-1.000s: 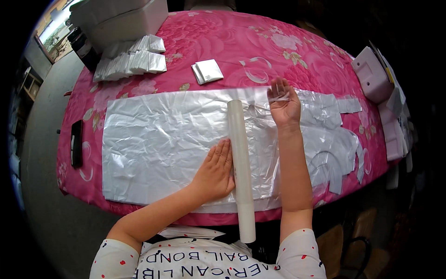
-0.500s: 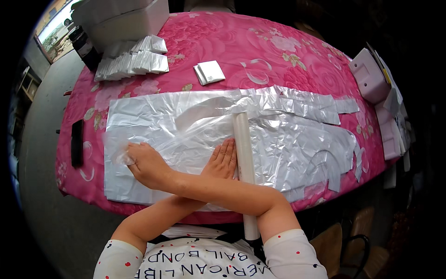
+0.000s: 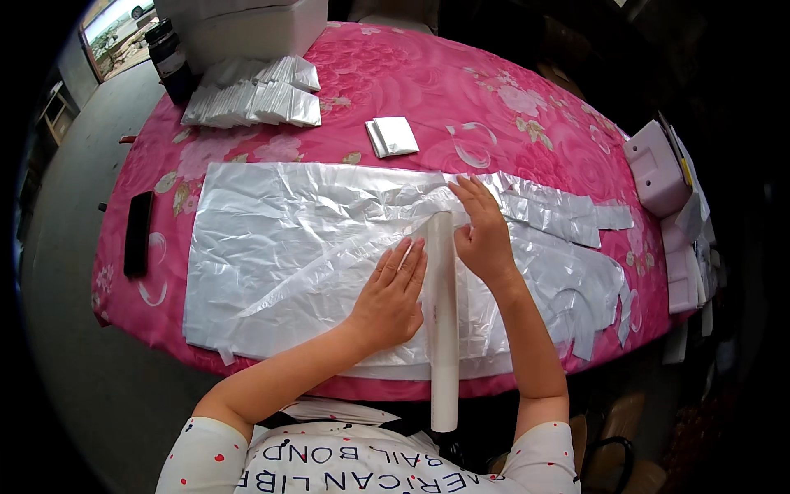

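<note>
Across the table lies a stack of thin, clear-silvery plastic sheeting (image 3: 247, 222), wrinkled and shiny. On top of it a long white tube (image 3: 444, 346) runs from the middle of the sheeting toward me, its near end sticking out past the table edge. My left hand (image 3: 388, 296) rests flat on the sheeting just left of the tube, fingers stretched out. To the right of the tube's far end is my right hand (image 3: 485, 230), fingers extended over the plastic and thumb beside the tube. Neither hand appears to grip anything.
Two small folded silvery packets (image 3: 392, 137) lie beyond the sheeting. Several more packets (image 3: 255, 103) are stacked at the far left by a white foam box (image 3: 255, 33) and a dark bottle (image 3: 170, 62). A black phone-like slab (image 3: 138, 235) is at left; pale pink holders (image 3: 658, 173) stand at right.
My right arm has uncrossed from over the left; its hand went from the sheeting's left edge, where it held plastic, to the tube's right side. My left hand stays near the tube.
</note>
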